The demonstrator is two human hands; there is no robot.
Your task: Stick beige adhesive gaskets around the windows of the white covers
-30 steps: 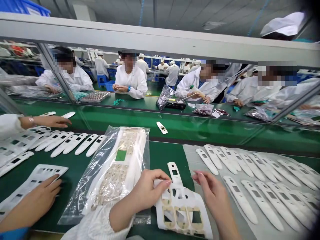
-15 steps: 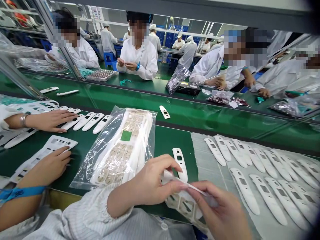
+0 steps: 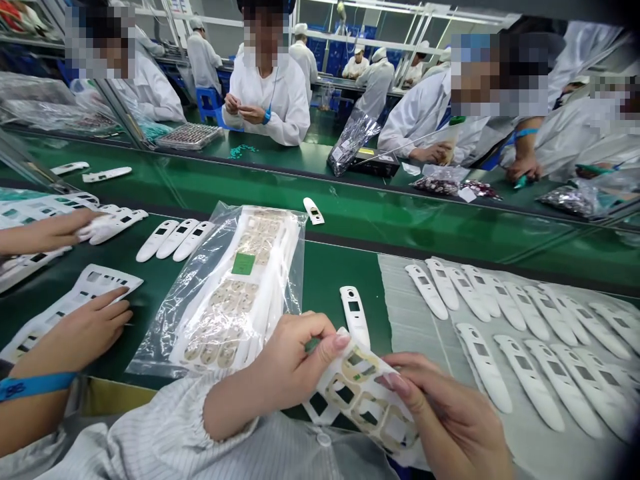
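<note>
Die-cut sheet (image 3: 363,393): matt white, paper-like, tan adhesive patches. Casings (image 3: 483,367): smooth white plastic. Bag (image 3: 293,280): glossy clear polythene. Bench mat (image 3: 325,293): glossy green.

Casing (image 3: 354,317) ahead, bag (image 3: 235,287) left — casing rows (image 3: 520,340) right

The right hand (image 3: 445,413) runs off the bottom edge, hiding part of the die-cut sheet (image 3: 363,393); the far teal bits (image 3: 239,152) are too small to tell.
</note>
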